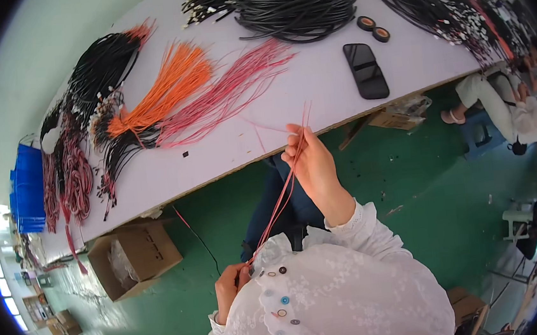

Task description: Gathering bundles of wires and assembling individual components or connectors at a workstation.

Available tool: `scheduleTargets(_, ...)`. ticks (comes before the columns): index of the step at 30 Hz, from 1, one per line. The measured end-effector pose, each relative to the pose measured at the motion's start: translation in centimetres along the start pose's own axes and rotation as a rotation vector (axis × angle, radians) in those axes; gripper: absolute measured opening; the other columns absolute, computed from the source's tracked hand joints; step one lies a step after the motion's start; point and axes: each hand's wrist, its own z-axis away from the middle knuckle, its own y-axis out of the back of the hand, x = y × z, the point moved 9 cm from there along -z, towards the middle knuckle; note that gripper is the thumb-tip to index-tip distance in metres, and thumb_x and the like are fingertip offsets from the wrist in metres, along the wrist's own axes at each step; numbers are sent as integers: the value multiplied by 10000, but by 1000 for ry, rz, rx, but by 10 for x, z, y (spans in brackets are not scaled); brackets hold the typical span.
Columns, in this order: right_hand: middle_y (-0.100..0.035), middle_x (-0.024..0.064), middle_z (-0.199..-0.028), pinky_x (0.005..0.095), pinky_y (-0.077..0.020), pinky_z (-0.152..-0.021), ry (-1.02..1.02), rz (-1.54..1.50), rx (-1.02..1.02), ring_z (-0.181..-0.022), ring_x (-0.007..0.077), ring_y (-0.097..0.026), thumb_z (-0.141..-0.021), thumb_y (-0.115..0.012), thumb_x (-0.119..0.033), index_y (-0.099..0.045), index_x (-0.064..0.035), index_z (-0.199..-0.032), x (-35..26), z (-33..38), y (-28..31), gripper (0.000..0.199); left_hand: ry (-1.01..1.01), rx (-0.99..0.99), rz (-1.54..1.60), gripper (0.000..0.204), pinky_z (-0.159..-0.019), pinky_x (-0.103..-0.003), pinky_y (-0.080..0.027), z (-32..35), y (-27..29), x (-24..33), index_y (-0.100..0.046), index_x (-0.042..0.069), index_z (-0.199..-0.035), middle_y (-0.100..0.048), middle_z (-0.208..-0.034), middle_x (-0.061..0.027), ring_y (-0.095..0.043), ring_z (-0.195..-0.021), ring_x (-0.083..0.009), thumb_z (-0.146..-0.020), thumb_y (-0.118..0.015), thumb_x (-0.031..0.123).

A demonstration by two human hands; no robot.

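Note:
A few thin red wires [277, 212] run slantwise in front of my white lace shirt, stretched between my two hands. My left hand [231, 287], low beside the shirt, is closed round their lower part. Higher up, near the table's front edge, my right hand [313, 167] has its fingers curled on the same wires, whose loose ends stick up past the fingertips. On the table to the left lie a bundle of pink-red wires [227, 98] and a bundle of orange wires [166, 90]. A thin black and red wire [200, 242] dangles above the floor near my left hand.
The white table [332, 92] holds coils of black cable [296, 9], a phone [366, 71], two small tape rolls [374, 29] and more cable bundles at both ends. An open cardboard box [135, 259] and blue bins [26, 188] stand left. Another person [519, 107] sits at the right.

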Motion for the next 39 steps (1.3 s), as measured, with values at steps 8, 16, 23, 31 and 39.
scheduleTargets(8,-420,-55,-714,231,-304,-566,243,245,-126,-598,52,-334,-1105,-442,-283,-609,-34,-1052,-75,12,-30,304,-86,-7,-33,121,-618,-314,-501,-41,-23,-25,-724,0,-1011,-671,-807,-121,-633,-681,-207,-947,-668,87)
scheduleTargets(16,-537,1,-705,224,-358,-581,336,1025,-286,-630,55,-446,-1102,-404,-240,-675,4,-1039,-115,74,-75,370,-812,-339,357,290,-765,-278,-493,-124,-63,248,-729,43,-1198,-625,-1036,-85,-619,-841,-172,-909,-715,20)
scheduleTargets(23,-587,28,-755,234,-373,-597,378,1124,-238,-663,78,-478,-1092,-431,-193,-655,20,-1039,-124,81,-60,313,-741,-588,614,244,-761,-269,-522,-148,-109,262,-757,31,-1142,-591,-1014,-49,-631,-870,-143,-905,-727,-20)
scheduleTargets(31,-632,72,-795,262,-461,-613,425,1138,-164,-671,144,-571,-1054,-525,-140,-654,32,-987,-126,84,-57,225,-622,-506,628,187,-757,-252,-530,-152,-112,254,-780,27,-1065,-610,-1010,-45,-627,-894,-126,-895,-732,-35)
scheduleTargets(39,-665,82,-829,265,-487,-627,396,1145,-145,-699,143,-603,-1055,-535,-145,-667,41,-1060,-118,83,-51,228,-527,-452,773,119,-665,-215,-540,-151,-115,243,-764,-2,-1022,-605,-1021,-53,-658,-736,-102,-909,-729,-5)
